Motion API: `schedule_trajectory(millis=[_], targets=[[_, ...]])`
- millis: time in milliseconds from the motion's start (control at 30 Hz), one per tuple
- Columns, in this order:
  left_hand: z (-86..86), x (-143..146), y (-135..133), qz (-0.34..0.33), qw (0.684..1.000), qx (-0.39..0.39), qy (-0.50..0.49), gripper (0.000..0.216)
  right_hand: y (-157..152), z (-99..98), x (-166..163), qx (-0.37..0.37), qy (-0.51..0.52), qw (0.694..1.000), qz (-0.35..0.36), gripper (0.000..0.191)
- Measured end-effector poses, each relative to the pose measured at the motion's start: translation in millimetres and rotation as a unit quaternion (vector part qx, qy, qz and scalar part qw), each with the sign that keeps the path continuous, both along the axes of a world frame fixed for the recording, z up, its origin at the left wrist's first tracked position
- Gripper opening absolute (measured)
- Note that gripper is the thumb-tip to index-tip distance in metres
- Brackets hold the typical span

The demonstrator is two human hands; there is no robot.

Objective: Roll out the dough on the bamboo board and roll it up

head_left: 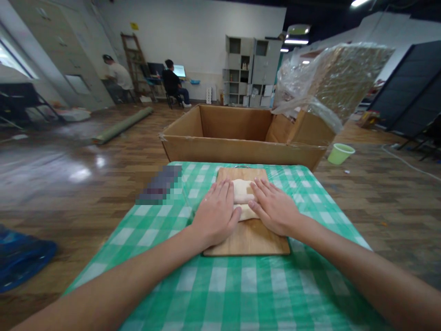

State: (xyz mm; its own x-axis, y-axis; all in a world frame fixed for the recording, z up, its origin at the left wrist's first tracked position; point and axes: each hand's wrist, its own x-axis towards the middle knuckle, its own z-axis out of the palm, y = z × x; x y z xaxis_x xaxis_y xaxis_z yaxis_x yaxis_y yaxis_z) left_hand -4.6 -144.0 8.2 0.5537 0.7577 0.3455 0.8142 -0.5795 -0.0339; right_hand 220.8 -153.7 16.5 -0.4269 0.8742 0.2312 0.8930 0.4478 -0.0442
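I'm remotely resting the left hand (217, 212) and right hand (275, 207), unclenched, over pale dough (243, 192), judging it soft, best cupped at both ends.

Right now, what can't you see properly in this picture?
All in the head view:
Both ends of the dough: hidden under the left hand and the right hand.
What the dark patch by the tablecloth edge is: covered by blocky blur.
The bottom of the cardboard box: hidden behind its near wall.
The rest of the blue thing: cut off by the left edge.
Words on the lit screen: too small.
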Motion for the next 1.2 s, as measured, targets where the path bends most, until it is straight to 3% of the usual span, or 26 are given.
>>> schedule_trajectory(millis=[433, 600, 900, 1067, 1200], targets=[[-1.8, -2.6, -41.0, -0.012, 0.999, 0.029, -0.016, 0.069, -29.9, -3.2, 7.9, 0.035, 0.026, 0.998, 0.054, 0.066], [-2.7, -5.3, -37.6, -0.002, 0.999, 0.037, -0.026, 0.051, -26.8, -0.7, 17.9, 0.013, 0.075, 0.994, 0.084, 0.052], [13.2, -19.3, -15.0, -0.025, 0.997, -0.054, -0.055, 0.03, -5.0, 10.3, 20.8, 0.015, 0.049, 0.994, 0.093, 0.025], [20.6, -24.7, -18.6, -0.049, 0.995, -0.051, -0.063, 0.019, -20.2, 17.1, 19.3, 0.098, 0.004, 0.99, 0.101, 0.028], [13.2, -25.9, -31.3, -0.08, 0.996, -0.022, -0.036, 0.022, -37.1, 8.7, 18.6, 0.099, 0.01, 0.992, 0.082, 0.025]])
